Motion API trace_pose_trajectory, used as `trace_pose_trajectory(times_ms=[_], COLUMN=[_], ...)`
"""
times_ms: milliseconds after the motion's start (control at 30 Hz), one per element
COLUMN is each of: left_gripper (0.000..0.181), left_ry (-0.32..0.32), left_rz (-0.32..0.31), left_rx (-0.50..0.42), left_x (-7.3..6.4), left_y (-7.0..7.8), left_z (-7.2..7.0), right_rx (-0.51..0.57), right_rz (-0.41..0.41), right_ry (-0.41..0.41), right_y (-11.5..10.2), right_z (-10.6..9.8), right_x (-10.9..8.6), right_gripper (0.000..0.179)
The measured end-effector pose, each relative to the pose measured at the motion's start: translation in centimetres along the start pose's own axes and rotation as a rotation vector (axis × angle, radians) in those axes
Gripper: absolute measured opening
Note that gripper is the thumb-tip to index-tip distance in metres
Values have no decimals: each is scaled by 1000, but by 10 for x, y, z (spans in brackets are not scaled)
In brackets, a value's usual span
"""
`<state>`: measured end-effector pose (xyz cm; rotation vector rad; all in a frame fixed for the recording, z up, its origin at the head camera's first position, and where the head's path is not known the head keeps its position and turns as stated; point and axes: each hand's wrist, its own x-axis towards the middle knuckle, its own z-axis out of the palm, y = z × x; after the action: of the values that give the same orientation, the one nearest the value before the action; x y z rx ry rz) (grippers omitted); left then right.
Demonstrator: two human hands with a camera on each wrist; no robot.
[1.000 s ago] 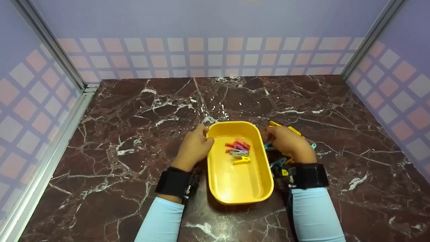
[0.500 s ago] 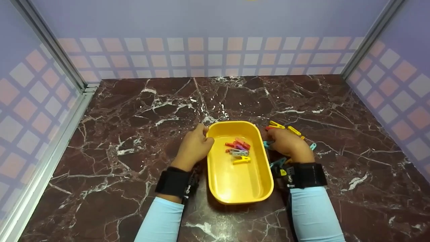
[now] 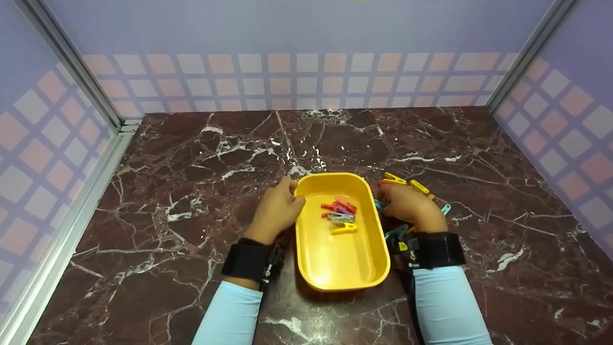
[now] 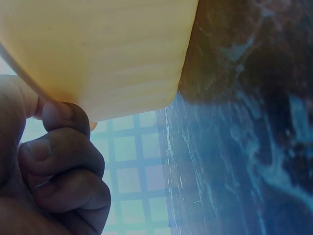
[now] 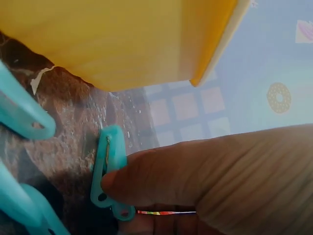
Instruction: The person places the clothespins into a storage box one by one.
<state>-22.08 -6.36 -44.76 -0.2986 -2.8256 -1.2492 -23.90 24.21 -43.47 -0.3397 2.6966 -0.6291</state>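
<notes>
My left hand (image 3: 279,211) pinches the left rim of a yellow plastic tray (image 3: 342,263), thumb over the edge; in the left wrist view its other fingers (image 4: 68,152) curl below the rim. Inside the tray lie several clothespins (image 3: 341,211), red, pink, purple, grey and yellow. To the tray's right, my right hand (image 3: 407,203) is down among loose clothespins. The right wrist view shows its thumb (image 5: 151,181) pressed on a teal clothespin (image 5: 113,147), pinching it, with the other fingers mostly hidden behind.
Yellow clothespins (image 3: 419,187) lie beyond the right hand, a teal one (image 3: 446,209) to its right, and others (image 3: 396,232) near the wrist. More teal clothespins (image 5: 24,115) show in the right wrist view. Panelled walls (image 3: 306,81) enclose the dark marble-patterned table (image 3: 191,268).
The right hand has shifted slightly down and inward among the clothespins, uncovering more of the yellow ones behind it. The left hand and the tray stay in place.
</notes>
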Motion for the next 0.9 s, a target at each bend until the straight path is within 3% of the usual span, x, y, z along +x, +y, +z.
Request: trace_pose_trajectory(times_ms=[233,467,667,900], left_gripper=[29,29,29,29], left_ry=[-11,-2,-1,7], left_rz=[-13,-5,-10,0], left_rx=[-7,1,-5,-2], left_x=[1,1,1,1], left_y=[0,-2,-1,-1], left_z=[1,1,0,1], right_rx=[-18,-26,0,-10], right_rz=[-4,-47,-45,-79], right_ry=[34,44,75,129], right_y=[0,-3,-12,-23], right_z=[-3,-9,-17,-25], right_x=[-1,-4,-14,-25], right_gripper=[21,38,25,28])
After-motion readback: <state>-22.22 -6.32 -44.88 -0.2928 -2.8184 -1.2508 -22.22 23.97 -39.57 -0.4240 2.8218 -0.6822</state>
